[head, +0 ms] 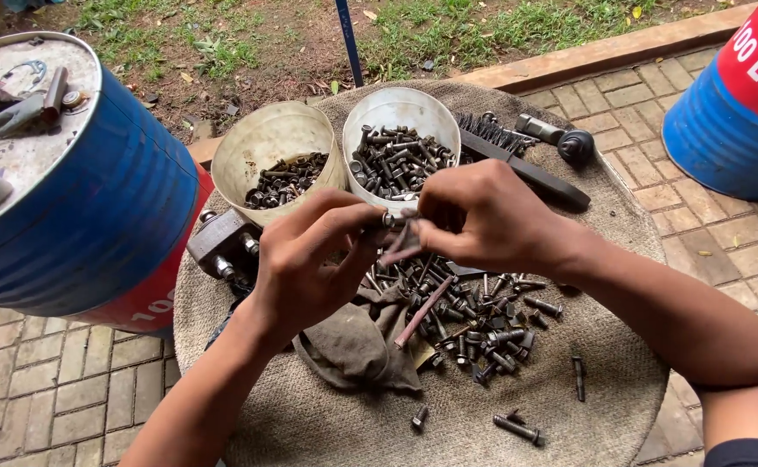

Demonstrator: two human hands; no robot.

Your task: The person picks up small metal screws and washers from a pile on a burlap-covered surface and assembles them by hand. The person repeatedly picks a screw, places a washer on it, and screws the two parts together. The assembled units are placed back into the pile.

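Bolt (389, 220) between both hands (396, 233), above white tubs (401, 112).

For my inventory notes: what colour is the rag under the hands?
The rag is dull grey-brown, seen best in the head view.

Small bolt (389, 220) — mostly hidden between the fingertips of the left hand (305, 259) and right hand (483, 216); thread state unreadable. Blue drum (734, 95) — cut off at the right edge. Bolt pile (474, 316) — partly covered by the hands.
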